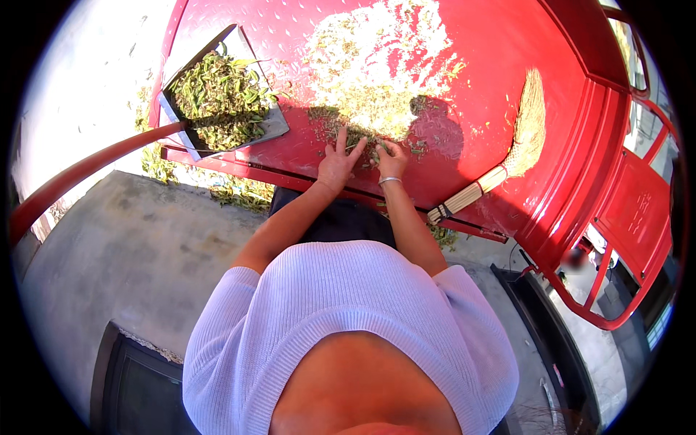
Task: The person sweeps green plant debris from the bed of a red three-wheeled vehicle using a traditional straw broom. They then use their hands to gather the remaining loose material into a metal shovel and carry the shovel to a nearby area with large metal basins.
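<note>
A loose heap of chopped-looking plant bits (377, 80), pale in the sun and green-brown at its near edge, lies on the red metal bed (493, 94). My left hand (337, 167) is at that near edge, its fingers spread over the bits. Just to its right, my right hand (392, 161), with a bracelet at the wrist, has its fingertips pressed together among the bits. What those fingertips pinch is too small to make out. To the left lies a metal dustpan (275, 125) filled with green leafy plant pieces (225, 94), its long red handle (94, 174) reaching toward the lower left.
A straw broom (529, 130) lies on the bed at the right, handle toward me. The bed's raised red side and rail frame (631, 217) stand beyond it. Fallen plant scraps (243, 194) lie along the bed's near edge, above grey concrete ground (145, 246).
</note>
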The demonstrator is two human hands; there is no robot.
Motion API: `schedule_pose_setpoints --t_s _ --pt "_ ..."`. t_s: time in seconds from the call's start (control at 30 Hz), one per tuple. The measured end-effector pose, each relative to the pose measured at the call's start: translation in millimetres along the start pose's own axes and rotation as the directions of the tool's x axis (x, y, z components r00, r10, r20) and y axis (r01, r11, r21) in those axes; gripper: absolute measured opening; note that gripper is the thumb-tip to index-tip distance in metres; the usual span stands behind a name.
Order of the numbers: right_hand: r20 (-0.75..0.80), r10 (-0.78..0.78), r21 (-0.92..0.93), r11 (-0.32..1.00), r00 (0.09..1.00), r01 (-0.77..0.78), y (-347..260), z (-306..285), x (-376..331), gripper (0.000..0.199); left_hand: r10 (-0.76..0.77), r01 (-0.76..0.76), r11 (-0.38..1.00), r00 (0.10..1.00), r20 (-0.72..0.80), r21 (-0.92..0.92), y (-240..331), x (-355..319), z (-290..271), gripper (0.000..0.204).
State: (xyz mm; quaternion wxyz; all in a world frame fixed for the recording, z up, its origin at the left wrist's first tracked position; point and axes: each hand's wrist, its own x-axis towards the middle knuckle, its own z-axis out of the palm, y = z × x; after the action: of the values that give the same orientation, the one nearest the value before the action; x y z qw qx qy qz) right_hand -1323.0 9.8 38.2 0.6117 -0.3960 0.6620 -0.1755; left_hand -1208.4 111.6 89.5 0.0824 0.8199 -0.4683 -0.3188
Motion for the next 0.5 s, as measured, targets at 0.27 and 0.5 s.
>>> schedule_pose_setpoints --t_s 0.27,0.5 --pt "0.033 -0.235 -0.155 0.959 0.971 0.237 -7 -27 10 0.012 0.054 -0.077 0.961 0.994 -0.093 -0.266 -35 64 48 0.049" --pt "-0.106 -0.366 -0.319 0.893 0.924 0.317 16 -42 13 0.012 0.004 -0.076 0.870 0.989 -0.148 -0.487 -28 53 18 0.021"
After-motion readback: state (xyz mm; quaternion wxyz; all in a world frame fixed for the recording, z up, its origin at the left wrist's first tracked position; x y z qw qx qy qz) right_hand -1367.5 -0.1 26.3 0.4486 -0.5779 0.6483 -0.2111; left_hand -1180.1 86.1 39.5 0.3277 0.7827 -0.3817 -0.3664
